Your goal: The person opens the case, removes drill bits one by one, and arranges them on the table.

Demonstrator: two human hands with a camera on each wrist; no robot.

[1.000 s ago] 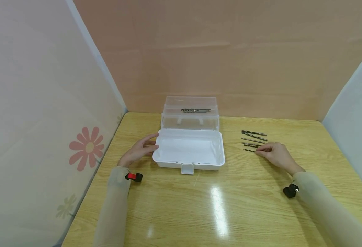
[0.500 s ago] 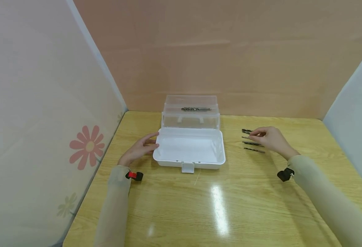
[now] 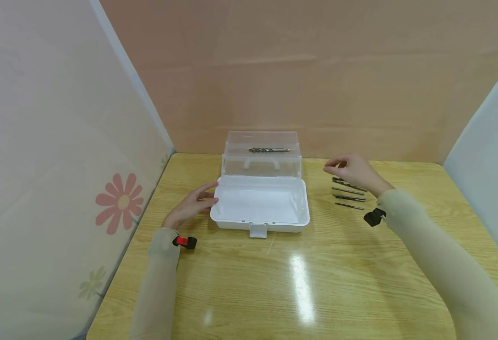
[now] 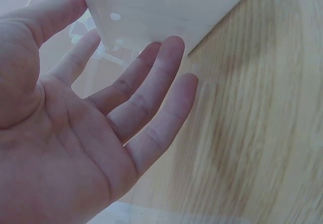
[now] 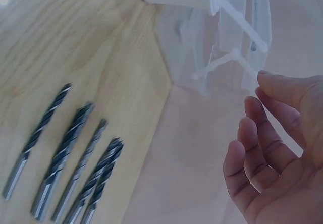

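The near edge of the table (image 3: 300, 293) carries only the two sleeved forearms. Midway back stands an open white box (image 3: 261, 208); its tub shows nothing inside. The left hand (image 3: 191, 206) rests against the box's left end with fingers straight and relaxed, gripping nothing, as the left wrist view confirms. Toward the right edge lies a row of drill bits (image 3: 348, 192), side by side and near one another; four or five show, the furthest two lying so close that the count is uncertain. The right hand (image 3: 353, 171) hovers above the far end of this row, raised off the wood, fingers loosely curled with thumb and forefinger drawn close; whether a bit is pinched between them cannot be told, since the right wrist view shows no bit in the visible fingers and cuts off the thumb tip. Furthest back, one drill bit (image 3: 269, 150) lies in the clear tray of the raised lid (image 3: 261, 156). Judged from this layout, one bit is stored and the row remains outside the box.
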